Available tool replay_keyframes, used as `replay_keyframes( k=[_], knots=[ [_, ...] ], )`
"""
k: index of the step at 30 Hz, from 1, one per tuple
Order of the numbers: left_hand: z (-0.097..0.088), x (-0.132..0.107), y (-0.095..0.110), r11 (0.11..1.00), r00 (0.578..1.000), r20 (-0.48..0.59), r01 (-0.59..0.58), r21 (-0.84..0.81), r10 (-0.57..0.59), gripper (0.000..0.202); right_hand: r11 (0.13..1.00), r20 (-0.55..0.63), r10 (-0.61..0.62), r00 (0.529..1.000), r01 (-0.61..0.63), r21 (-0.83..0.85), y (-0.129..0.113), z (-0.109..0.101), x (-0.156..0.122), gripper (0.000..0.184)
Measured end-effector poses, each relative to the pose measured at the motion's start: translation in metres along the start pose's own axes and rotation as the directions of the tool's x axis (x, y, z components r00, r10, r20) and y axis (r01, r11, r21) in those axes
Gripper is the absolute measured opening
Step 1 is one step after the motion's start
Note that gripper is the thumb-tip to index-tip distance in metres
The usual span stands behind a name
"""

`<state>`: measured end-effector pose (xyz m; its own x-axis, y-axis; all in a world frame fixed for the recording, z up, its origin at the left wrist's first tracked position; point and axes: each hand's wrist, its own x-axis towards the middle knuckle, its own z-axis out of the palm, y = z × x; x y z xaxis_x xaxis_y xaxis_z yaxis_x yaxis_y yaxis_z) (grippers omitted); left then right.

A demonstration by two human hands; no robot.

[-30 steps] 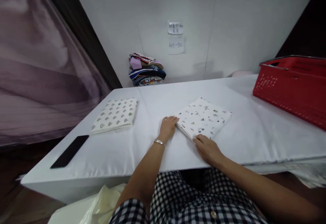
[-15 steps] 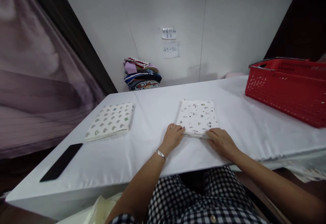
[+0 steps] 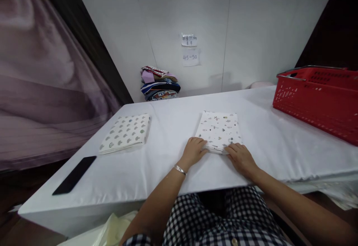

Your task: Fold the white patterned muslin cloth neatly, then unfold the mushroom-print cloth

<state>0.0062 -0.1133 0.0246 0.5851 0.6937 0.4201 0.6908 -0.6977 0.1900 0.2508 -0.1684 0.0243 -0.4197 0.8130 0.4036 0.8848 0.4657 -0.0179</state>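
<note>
A folded white cloth (image 3: 218,128) with small plant-like prints lies flat on the white table, its near edge showing several layers. My left hand (image 3: 195,150) has its fingers on the near left corner and its thumb at the front edge. At the near right corner, my right hand (image 3: 241,159) pinches the cloth in the same way; its thumb is mostly hidden. Off to the left lies another folded cloth (image 3: 125,133), cream with grey mushroom-like prints, untouched by either hand.
A black flat rectangular object (image 3: 74,175) rests near the left end of the table (image 3: 167,171). On the right stands a red plastic basket (image 3: 316,102) with metal handles. Behind the far edge is a stack of folded fabrics (image 3: 160,85) against the wall, below two paper signs (image 3: 191,57).
My right hand's fingers have shifted slightly inward along the near edge of the printed cloth. The whole view has moved a little; the cloths lie as before.
</note>
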Motion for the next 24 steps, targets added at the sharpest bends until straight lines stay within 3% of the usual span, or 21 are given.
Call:
replay_keyframes(
  k=[7, 11, 15, 24],
  knots=[
    [0.011, 0.001, -0.007, 0.999, 1.000, -0.007, 0.001, -0.051, -0.001, 0.011, 0.997, 0.014, -0.003, 1.000, 0.002, 0.077, 0.000, 0.002, 0.001, 0.023],
    [0.006, -0.008, -0.017, 0.997, 0.999, -0.038, 0.002, -0.077, -0.005, 0.011, 0.994, 0.003, -0.017, 1.000, 0.016, 0.108, 0.003, 0.002, 0.001, 0.023],
    [-0.002, -0.014, -0.022, 0.994, 0.997, -0.022, 0.074, -0.081, -0.076, 0.012, 0.988, 0.045, -0.051, 0.998, 0.044, 0.149, 0.009, 0.001, 0.003, 0.020],
    [-0.006, -0.005, 0.001, 0.994, 0.994, 0.047, 0.098, -0.048, -0.096, 0.029, 0.979, 0.097, -0.023, 0.995, 0.003, 0.203, 0.007, -0.003, 0.016, 0.022]
  ],
)
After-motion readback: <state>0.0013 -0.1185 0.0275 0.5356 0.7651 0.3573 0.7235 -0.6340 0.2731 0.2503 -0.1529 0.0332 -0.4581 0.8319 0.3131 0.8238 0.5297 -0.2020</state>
